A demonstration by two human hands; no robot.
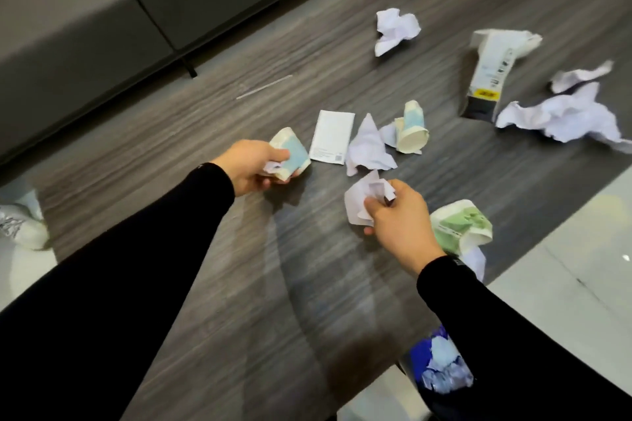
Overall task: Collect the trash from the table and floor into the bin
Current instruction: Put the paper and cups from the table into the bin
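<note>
Currently, head view:
left hand (247, 166): fingers closed around crushed blue cup (290, 154), mid-table
right hand (400, 220): fingers pinching crumpled paper (364, 200), toward table's (239, 284) near right edge
green cup (461, 225): beside right hand, at right edge
bin (437, 366): below table's near right corner, paper inside

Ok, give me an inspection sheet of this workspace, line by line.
Surface: dark wood-grain table, littered.
Job's things: crumpled papers, crushed blue cup, green cup, flat white packet, torn carton; bin below the table edge, partly filled.
Clutter: straw.
Grippers: left hand grips a blue cup; right hand grips a paper wad.
Cables: nothing seen.
Surroundings: grey sofa, pale tiled floor.
</note>
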